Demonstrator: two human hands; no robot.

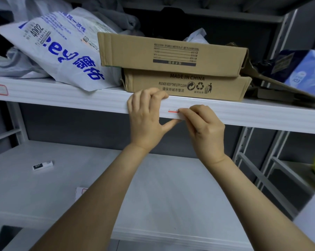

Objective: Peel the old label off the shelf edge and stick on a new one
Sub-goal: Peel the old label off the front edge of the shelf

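Right hand (205,131) pinches red-edged label (173,111) | left hand (145,115) grips shelf edge (80,98) | box (225,87): "MADE IN CHINA"

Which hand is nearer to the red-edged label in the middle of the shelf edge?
Right. The right hand pinches the label at its right end; the left hand grips the shelf edge just left of it.

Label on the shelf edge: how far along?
Done: nothing complete. In hand: right hand picks at the red-edged label, which looks partly lifted; left hand grips the shelf edge. Left: finish the peel, stick on a new label, possibly from the red-bordered paper on the lower shelf.
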